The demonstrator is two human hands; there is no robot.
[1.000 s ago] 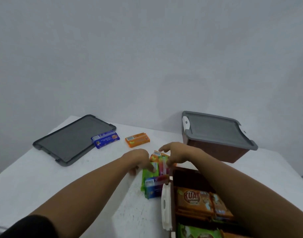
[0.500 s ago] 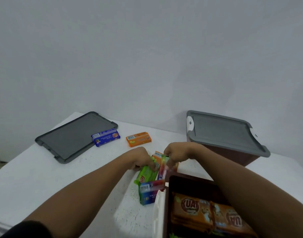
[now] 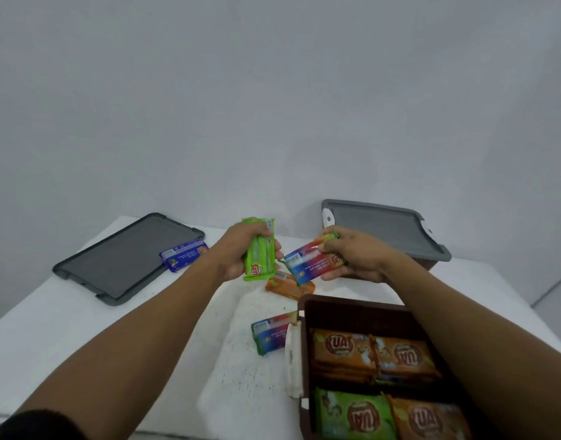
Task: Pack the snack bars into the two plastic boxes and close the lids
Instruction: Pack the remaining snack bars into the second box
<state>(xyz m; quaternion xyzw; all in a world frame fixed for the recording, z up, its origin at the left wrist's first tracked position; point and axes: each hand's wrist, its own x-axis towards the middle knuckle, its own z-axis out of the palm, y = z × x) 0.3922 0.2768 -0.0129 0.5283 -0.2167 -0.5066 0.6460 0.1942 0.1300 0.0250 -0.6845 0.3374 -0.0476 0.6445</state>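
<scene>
My left hand (image 3: pixel 241 252) grips a green snack bar (image 3: pixel 259 249) upright above the table. My right hand (image 3: pixel 352 255) holds a rainbow-coloured bar (image 3: pixel 307 262) beside it. Under them an orange bar (image 3: pixel 288 287) lies on the table. Another rainbow bar (image 3: pixel 271 331) lies against the left wall of the open brown box (image 3: pixel 336 304), which holds orange and green packs (image 3: pixel 374 357). A blue bar (image 3: pixel 183 256) rests on the edge of a loose grey lid (image 3: pixel 120 262) at the left. A second brown box with its grey lid (image 3: pixel 384 227) on stands at the back right.
The white table (image 3: pixel 82 328) ends at a grey wall behind. A white latch (image 3: pixel 293 360) hangs on the open box's left side. My right forearm crosses over the open box's right half.
Both hands have lifted off the table, the left with the green bar and the right with a rainbow bar. The view has dropped lower and closer to the open box.
</scene>
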